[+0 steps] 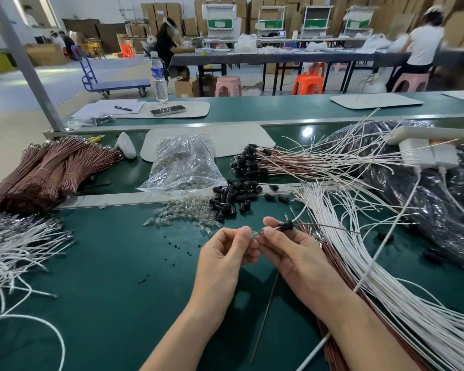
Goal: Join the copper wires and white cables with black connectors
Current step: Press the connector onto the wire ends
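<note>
Bare green mat (113, 277) leftward; white cables (386, 290) crowding the right.

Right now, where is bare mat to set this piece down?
Biggest free patch: green mat between the loose white cables at left and the left hand, with a few black bits. Crowded: clear bulbs and black connectors beyond the hands, white cable fan beside the right hand.

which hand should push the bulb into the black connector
Left, probably. The left hand pinches the clear bulb beside the black connector, which the right hand grips with its wires trailing right, so the right best just steadies it.
</note>
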Demonstrator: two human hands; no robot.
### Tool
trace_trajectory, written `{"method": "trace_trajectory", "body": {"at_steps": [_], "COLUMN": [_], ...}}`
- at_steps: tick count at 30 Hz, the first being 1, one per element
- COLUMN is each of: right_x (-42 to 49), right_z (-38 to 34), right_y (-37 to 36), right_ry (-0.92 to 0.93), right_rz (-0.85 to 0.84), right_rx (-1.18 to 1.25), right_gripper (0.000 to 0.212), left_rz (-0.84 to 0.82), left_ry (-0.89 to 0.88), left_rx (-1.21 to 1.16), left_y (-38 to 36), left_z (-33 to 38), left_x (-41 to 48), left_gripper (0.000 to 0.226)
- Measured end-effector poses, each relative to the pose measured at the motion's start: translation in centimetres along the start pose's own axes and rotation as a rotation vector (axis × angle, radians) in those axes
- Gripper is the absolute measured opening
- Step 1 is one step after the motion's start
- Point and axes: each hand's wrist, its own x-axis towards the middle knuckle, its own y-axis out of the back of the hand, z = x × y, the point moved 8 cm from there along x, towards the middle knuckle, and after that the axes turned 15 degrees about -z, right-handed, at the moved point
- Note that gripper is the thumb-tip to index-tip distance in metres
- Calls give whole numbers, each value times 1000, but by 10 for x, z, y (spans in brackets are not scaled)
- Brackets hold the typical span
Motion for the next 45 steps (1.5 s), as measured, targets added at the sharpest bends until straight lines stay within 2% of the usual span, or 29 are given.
{"method": "trace_trajectory", "body": {"at_steps": [21, 32, 40, 45], "right_x": [-2, -4, -5, -4], "right_z": [-1, -9, -7, -6], "right_y": [-2, -6, -9, -10], "right_ry": [-9, 82, 78, 71], "right_rz": [-14, -4, -18, -36], "right_rx": [30, -174, -227, -183], "right_gripper": [24, 18, 16, 15], "left_rz": [-15, 11, 20, 24], "left_ry": [-48, -69, -72, -88], "left_rx": [42, 174, 186, 201], "left_y": [-3, 3, 2, 0], "left_z": [5, 8, 8, 11], "left_x": [-1, -4, -5, -5], "left_gripper": [16, 17, 22, 13]}}
